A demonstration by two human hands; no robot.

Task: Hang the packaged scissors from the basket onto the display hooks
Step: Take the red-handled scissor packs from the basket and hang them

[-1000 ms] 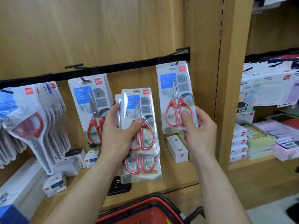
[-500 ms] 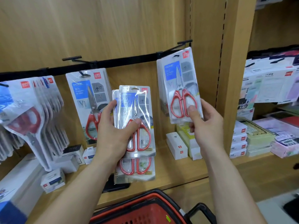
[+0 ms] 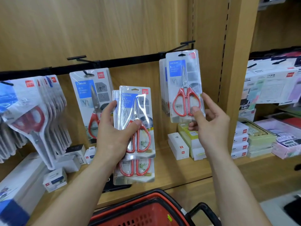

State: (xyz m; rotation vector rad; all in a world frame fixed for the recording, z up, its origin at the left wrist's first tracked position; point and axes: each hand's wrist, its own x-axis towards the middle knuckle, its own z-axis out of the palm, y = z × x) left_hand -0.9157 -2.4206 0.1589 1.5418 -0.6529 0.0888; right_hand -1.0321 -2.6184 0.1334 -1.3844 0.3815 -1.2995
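Two hands meet mid-frame: the left hand (image 3: 112,137) grips a stack of scissor packs (image 3: 136,111) at centre. Right of centre, the right hand (image 3: 210,126) pinches a single pack (image 3: 184,79) by its lower edge, hang-hole seemingly just under the hook (image 3: 182,46). The basket (image 3: 146,212) sits at bottom edge.

red-handled scissors (image 3: 185,101), red basket (image 3: 141,214)
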